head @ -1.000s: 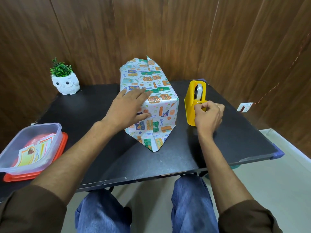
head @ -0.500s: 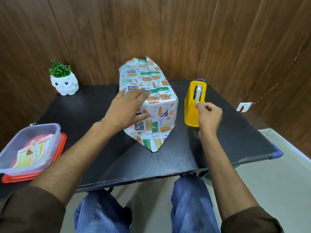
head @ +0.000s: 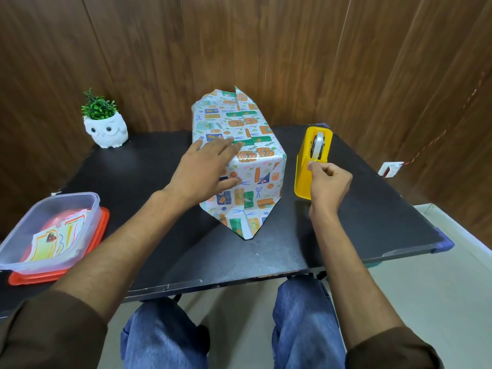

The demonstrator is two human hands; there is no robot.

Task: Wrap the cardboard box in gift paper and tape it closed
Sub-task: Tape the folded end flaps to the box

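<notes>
Pressing the wrapped box with one hand, pinching tape at the dispenser with the other.

Blue denim knees sit under the near edge of the matte black table (head: 165, 251). At its left, a clear plastic tub (head: 80, 206) of printed paper cards rests on a glossy orange lid (head: 102, 222). Mid-table, the left hand (head: 205, 169) lies flat with straight fingers on the box (head: 261, 169). The box is already covered in crisp patterned gift paper (head: 239, 219), whose near end is folded to a pointed flap on the tabletop. Just right of it, the right hand (head: 328, 185) pinches the free end of the clear tape (head: 318, 142) at the wedge-shaped yellow plastic dispenser (head: 302, 171). Farther left, a white ceramic owl pot (head: 106, 130) holds a spiky green plant before the wood-grain panel wall (head: 306, 54).
</notes>
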